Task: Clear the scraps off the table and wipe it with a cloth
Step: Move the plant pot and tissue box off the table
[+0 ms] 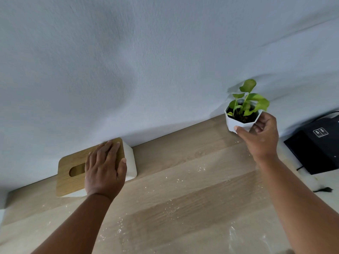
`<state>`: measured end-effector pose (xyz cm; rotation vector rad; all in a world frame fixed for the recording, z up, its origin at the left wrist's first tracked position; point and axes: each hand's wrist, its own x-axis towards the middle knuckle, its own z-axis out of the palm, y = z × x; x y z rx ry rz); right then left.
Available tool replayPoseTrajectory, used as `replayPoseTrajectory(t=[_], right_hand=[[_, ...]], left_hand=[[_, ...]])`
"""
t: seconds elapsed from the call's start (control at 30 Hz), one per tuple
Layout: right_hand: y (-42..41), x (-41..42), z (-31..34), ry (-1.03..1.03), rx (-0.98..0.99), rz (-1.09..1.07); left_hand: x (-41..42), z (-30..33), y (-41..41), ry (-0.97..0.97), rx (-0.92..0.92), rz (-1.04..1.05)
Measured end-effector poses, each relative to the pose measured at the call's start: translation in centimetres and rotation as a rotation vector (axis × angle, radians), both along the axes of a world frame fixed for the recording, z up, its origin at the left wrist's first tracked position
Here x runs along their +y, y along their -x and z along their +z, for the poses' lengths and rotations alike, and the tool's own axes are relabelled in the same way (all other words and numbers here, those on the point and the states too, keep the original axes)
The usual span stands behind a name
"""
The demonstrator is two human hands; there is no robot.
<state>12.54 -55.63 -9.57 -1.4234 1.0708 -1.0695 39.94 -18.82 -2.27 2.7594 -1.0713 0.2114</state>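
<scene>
So the left hand [105, 167] lies flat on the wooden lid of the tissue box [73, 169], fingers straight, thumb hooked over the lid's edge, box back against the wall [146, 52]. Right hand [260, 134] has its fingers curled round a white faceted plant pot [238, 123] near the wall. Pale scraps [171, 209] are sprinkled all over the wooden surface [183, 189] between the arms. Black box [319, 145] sits far right.

Pale textured wall [165, 52], soft daylight
</scene>
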Motion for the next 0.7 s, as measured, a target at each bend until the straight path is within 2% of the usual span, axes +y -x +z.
replayPoseTrajectory(t=[0.7], right_hand=[[-0.47,0.04,-0.52,-0.040,0.021,0.017]], left_hand=[[0.13,-0.26,-0.21,-0.021,0.010,0.003]])
